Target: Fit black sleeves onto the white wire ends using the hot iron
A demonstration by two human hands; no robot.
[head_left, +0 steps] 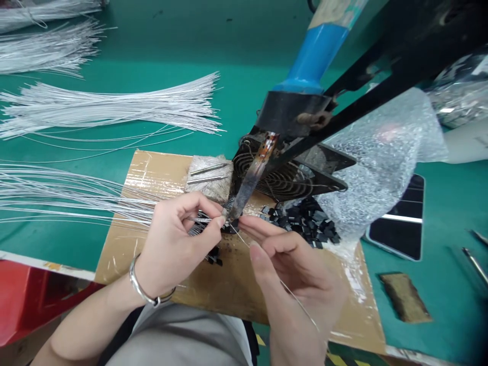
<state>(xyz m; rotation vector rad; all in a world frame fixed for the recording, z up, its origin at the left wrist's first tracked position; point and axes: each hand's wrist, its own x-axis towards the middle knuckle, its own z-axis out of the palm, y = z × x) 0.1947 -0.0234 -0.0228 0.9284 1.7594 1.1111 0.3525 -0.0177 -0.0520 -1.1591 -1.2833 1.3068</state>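
My left hand (173,239) is closed, pinching a thin white wire and a small black part against the tip of a fixed soldering iron (251,175) with a blue handle. My right hand (293,259) is also closed, holding a strand of solder wire (297,300) whose end meets the iron's tip. Both hands work over a taped cardboard sheet (152,178). A few small black parts (214,256) lie under my left hand.
A heap of small black parts (305,221) lies right of the iron, beside bubble wrap (385,152). Bundles of white wires (114,107) spread across the green table at left. A small fan (282,178), a phone (400,223), a sponge (406,297) and a red bin (34,290) are nearby.
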